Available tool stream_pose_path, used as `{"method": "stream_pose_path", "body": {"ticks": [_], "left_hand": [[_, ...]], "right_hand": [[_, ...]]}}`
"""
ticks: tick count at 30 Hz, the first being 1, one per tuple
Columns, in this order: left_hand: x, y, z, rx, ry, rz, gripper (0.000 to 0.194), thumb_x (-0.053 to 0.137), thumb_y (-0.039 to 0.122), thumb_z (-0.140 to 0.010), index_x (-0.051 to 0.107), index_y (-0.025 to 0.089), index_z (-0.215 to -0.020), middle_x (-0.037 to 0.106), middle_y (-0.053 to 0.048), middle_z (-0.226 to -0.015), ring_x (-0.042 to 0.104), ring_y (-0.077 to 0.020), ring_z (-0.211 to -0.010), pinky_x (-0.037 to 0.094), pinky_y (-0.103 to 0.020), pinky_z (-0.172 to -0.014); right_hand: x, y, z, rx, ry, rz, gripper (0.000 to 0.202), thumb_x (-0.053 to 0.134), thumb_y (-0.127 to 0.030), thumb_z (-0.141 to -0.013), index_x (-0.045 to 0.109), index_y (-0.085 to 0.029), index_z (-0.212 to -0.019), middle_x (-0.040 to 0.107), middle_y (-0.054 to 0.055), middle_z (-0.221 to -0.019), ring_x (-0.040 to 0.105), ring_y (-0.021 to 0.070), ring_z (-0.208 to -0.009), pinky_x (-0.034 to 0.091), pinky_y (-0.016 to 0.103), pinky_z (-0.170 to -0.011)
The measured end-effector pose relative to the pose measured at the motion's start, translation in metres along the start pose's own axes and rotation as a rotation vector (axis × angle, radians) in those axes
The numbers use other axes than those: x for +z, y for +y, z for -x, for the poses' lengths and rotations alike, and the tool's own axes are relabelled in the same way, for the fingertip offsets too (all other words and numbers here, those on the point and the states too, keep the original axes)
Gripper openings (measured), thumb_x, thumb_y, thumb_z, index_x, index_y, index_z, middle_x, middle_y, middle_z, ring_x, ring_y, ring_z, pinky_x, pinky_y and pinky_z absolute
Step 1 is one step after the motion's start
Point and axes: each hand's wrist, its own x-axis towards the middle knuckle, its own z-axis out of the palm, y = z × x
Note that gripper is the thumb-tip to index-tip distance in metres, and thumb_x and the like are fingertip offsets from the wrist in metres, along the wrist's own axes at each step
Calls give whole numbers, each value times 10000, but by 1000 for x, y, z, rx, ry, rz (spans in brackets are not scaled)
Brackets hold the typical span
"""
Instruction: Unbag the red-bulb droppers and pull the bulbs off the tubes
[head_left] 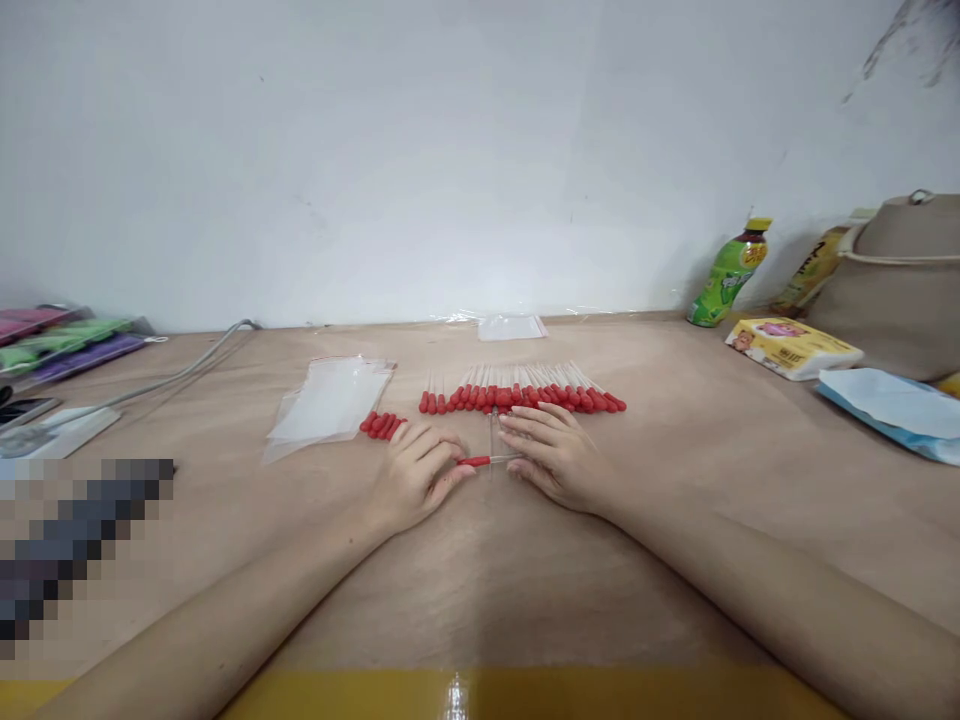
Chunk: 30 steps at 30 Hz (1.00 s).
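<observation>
Between my hands lies a dropper (475,461) with a red rubber bulb and a thin clear tube, pointing right. My left hand (421,468) pinches its bulb end. My right hand (559,455) closes thumb and fingers at the tube's far end; the tip is hidden there. Beneath the dropper are upright clear tubes or a clear bag edge, too faint to tell. Behind my hands stretches a row of red-bulbed droppers (517,396), tubes pointing to the wall. A few loose red bulbs (381,425) lie just beyond my left fingers.
White zip bags (330,398) are stacked at left, and another bag (513,327) lies by the wall. On the right stand a green bottle (731,272), a tissue pack (795,348), a blue-white packet (892,412) and a beige bag (885,290). A grey cable (191,368) runs at left.
</observation>
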Motion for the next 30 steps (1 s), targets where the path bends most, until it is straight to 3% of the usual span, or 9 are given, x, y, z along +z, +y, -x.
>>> {"method": "stream_pose_path", "body": {"ticks": [4,8,17,22,30], "left_hand": [[4,3,-5,-9,-15,63,154,546,323,-815,603,198,-885,649,-56,-932,573,-185,-877,423,-340,-785],[12,5,-12,66,-58,84,248,560,346,-813,609,220,-1020,651,-55,-1031,561,-205,-1023,408,-385,-906],[16,8,-11,172,-34,44,169,505,231,-860,622,204,-978,688,-23,-979,557,-200,-1083,263,-469,-1057],[11,11,-13,204,-37,12,141,506,198,-851,621,194,-931,696,-24,-940,560,-204,-1081,184,-493,-1090],[5,14,-13,278,-2,21,105,500,169,-846,603,171,-862,705,-6,-830,597,-192,-1022,76,-511,-1104]], "right_hand": [[3,1,-2,-21,2,-33,190,486,-281,-866,645,-224,-954,637,33,-1093,500,180,-1128,368,407,-966],[5,-1,-3,-40,45,-52,186,502,-284,-857,648,-213,-948,646,35,-1075,521,189,-1093,407,399,-931],[11,-5,-3,-71,26,-143,304,468,-290,-876,573,-153,-1126,615,86,-1128,500,199,-1142,434,394,-963],[11,-8,-3,-115,3,-184,279,421,-218,-894,575,-125,-1107,622,101,-1112,522,181,-1122,438,360,-982],[7,-12,-2,-221,70,-120,250,442,-175,-877,592,-104,-1065,645,109,-1061,537,182,-1102,444,347,-979]]}}
